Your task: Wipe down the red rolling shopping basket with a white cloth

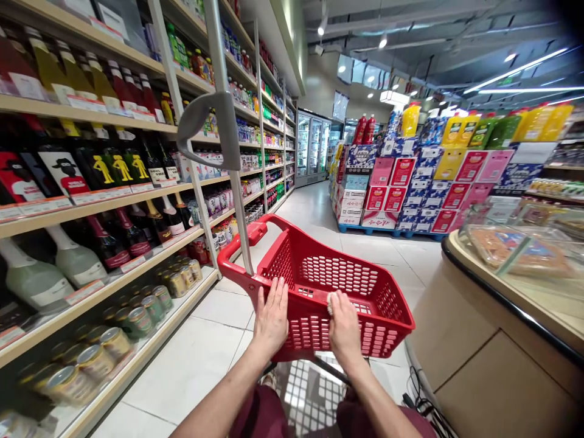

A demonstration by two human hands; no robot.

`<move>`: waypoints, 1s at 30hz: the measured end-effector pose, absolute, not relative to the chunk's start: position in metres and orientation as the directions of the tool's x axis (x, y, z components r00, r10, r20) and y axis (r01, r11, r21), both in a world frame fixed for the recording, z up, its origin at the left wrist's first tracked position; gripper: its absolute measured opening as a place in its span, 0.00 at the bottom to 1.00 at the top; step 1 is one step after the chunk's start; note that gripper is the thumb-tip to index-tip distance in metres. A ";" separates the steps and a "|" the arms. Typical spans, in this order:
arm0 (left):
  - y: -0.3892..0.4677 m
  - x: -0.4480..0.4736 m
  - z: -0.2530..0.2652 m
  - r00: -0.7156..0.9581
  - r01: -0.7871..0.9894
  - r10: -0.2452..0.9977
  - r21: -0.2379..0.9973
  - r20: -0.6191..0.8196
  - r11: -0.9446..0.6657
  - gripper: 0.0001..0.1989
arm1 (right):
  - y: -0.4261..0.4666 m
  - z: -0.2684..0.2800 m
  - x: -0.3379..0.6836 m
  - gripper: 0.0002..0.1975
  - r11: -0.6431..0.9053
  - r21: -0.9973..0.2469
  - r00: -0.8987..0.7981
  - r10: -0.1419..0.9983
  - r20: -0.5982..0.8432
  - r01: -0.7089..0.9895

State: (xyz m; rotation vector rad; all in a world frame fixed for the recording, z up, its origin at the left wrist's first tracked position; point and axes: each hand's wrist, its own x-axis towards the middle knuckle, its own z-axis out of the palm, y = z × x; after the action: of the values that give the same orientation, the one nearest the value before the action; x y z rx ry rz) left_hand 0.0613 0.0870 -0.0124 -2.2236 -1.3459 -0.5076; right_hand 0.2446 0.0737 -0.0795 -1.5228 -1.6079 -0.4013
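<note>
Left hand (271, 315) flat, right hand (344, 322) clutching white wad (329, 303), I touch the red plastic basket's near edge (308, 305); red cartons' print (404, 172) illegible.

Ceiling strip lights (529, 90) and spotlights (382, 42) provide bright illumination. The floor (314, 201) shows soft reflections. Lower-left cans (70, 383) appear blurred and stretched; the upper-right corner is dark.

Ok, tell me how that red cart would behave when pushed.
The red cart is probably stiff, judging by its moulded-looking walls, and perhaps light for its size, as they are heavily perforated. The tall pole at one end could make it tip if shoved high up.
</note>
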 end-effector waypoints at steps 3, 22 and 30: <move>0.086 0.081 -0.021 0.511 0.857 0.692 -0.240 0.510 -0.456 0.32 | 0.071 -0.081 0.250 0.30 0.274 -0.243 -0.004 0.669 0.743 0.931; 0.077 0.146 -0.047 0.641 0.763 0.662 -0.231 0.390 -0.603 0.34 | 0.035 -0.111 0.373 0.25 -0.183 -0.349 0.381 0.643 0.664 0.919; 0.074 0.168 -0.051 0.675 0.729 0.636 -0.204 0.373 -0.654 0.30 | 0.034 -0.113 0.369 0.25 -0.088 -0.304 0.281 0.677 0.680 0.949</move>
State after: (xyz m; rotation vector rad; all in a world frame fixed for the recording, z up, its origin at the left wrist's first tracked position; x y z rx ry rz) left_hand 0.1680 0.0738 -0.0512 -2.5538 -1.0781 -0.3853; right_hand 0.3686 0.0342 -0.1128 -1.8368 -1.4672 -0.4820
